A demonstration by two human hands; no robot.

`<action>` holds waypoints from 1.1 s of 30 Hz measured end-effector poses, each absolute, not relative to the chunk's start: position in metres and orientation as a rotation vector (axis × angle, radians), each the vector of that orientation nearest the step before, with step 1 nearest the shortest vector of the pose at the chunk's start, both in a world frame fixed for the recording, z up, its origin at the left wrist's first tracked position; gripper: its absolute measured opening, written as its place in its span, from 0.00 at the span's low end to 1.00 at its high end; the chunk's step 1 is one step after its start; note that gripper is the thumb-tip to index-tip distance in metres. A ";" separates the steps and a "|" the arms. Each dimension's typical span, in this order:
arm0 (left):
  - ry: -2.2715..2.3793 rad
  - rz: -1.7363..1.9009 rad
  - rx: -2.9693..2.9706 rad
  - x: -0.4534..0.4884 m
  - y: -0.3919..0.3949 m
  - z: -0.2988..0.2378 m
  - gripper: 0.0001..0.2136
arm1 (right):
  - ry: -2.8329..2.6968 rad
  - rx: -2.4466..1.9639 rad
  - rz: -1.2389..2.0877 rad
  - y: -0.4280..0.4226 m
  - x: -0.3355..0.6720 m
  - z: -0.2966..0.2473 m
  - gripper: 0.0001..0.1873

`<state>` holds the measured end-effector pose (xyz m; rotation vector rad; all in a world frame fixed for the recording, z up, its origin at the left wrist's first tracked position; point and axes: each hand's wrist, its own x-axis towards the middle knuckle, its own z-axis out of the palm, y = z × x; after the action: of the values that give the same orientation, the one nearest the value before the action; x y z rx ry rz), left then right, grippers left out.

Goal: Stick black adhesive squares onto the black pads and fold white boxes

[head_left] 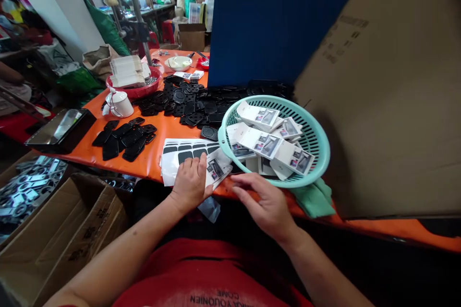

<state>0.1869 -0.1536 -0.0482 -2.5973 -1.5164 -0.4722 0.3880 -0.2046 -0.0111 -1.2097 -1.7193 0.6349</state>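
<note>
My left hand [190, 181] rests at the table's front edge with fingers curled and thumb against a white printed card or flat packet [217, 168] that bears small pictures. Under and behind that hand lies a stack of white sheets [173, 167] with dark rounded shapes. Just right of the packet hovers my right hand [265, 204], its thumb and forefinger bent toward each other with a small gap and nothing visible between them. Beyond it stands a mint-green plastic basket [321, 153] holding several white printed packets [264, 143].
Black flat pads [187, 100] are heaped behind, with a smaller pile [126, 138] at left. A white mug [119, 104], a red basket [153, 87] and a black box [61, 132] stand left. A large cardboard panel [378, 120] walls the right; open cartons [68, 225] sit lower left.
</note>
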 end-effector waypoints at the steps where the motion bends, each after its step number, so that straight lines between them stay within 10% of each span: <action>1: -1.488 -0.495 -2.586 0.186 -0.158 -0.047 0.42 | -1.680 -1.236 0.726 -0.207 0.380 -0.018 0.10; 8: -1.233 -0.506 -2.572 0.175 -0.195 -0.044 0.36 | -1.070 -1.351 1.315 -0.209 0.350 -0.050 0.28; 33: -1.169 -0.625 -2.905 0.178 -0.224 -0.050 0.14 | -1.132 -1.271 1.673 -0.225 0.363 -0.033 0.17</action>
<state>0.1776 -0.2236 -0.0501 -2.9046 -1.1694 -0.6248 0.3633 -0.2253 -0.0328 -1.2707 -1.1317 1.6728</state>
